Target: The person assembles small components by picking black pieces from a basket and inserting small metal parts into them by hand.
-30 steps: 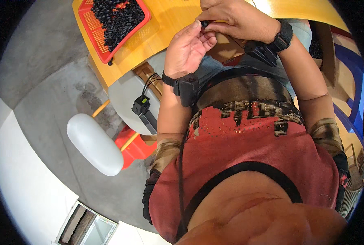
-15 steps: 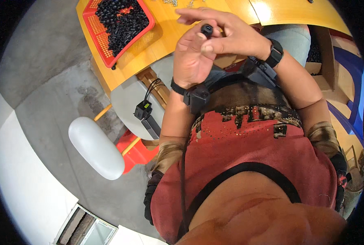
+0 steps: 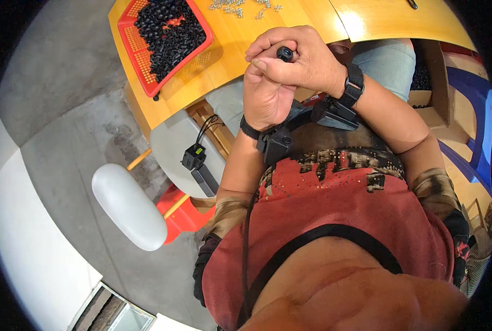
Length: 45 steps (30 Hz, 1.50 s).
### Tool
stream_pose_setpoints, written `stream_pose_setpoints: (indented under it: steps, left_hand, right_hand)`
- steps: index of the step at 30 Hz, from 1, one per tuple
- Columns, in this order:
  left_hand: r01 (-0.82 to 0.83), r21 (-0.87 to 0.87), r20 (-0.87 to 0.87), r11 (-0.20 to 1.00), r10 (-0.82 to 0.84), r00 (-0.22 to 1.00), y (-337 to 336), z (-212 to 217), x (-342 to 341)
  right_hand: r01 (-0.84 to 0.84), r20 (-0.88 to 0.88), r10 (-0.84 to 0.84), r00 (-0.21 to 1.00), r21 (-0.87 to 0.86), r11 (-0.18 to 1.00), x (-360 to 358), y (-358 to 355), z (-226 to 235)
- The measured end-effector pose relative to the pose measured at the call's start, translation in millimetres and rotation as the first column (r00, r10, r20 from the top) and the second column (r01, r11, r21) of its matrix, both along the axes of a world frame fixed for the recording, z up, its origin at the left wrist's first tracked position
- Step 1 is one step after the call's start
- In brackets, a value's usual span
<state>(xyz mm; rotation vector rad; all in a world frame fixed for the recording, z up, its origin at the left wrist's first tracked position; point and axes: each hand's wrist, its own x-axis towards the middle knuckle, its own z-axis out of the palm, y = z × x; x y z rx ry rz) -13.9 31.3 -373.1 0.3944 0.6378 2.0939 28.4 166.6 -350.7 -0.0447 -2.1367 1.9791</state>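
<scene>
Snugly, the left hand (image 3: 270, 95) clasps a black part (image 3: 284, 53) jutting from its grip, right hand (image 3: 315, 63) enclosing the left.

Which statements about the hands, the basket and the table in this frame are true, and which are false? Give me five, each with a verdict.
1. The left hand and right hand touch, and a black part shows between them. True.
2. The basket stands on the table, to the left of both hands. True.
3. The basket is filled with white pieces. False: it holds black pieces.
4. Small silvery bits lie on the table, to the right of the basket. True.
5. The person's right wrist is bare. False: a black strap goes around it.
</scene>
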Motion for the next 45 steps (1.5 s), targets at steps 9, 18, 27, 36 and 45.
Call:
stream_pose_setpoints:
  steps: [9,18,27,36,45]
  left_hand:
    - [0.017,-0.092,-0.001,0.996,-0.017,1.000,-5.0,4.5,-8.4]
    - [0.041,-0.179,0.150,0.983,-0.014,0.989,-6.3,0.7,-18.8]
    - [0.047,-0.226,0.128,0.973,-0.018,0.992,-7.3,-9.2,-26.2]
    - [0.088,-0.248,0.161,0.965,-0.049,0.986,-0.3,-12.3,-33.0]
    - [0.099,-0.314,0.113,0.944,-0.066,0.991,18.4,-16.1,-45.1]
  right_hand:
    - [-0.089,0.088,0.088,0.992,0.011,0.996,1.7,9.1,5.3]
    - [0.000,-0.294,0.145,0.945,0.442,0.897,6.8,45.3,2.0]
    - [-0.010,-0.197,0.090,0.976,0.372,0.928,6.1,41.2,-6.7]
    - [0.065,-0.192,0.014,0.981,0.397,0.915,5.1,44.1,-9.4]
    - [0.147,-0.150,-0.092,0.984,0.419,0.896,3.8,48.7,-4.6]
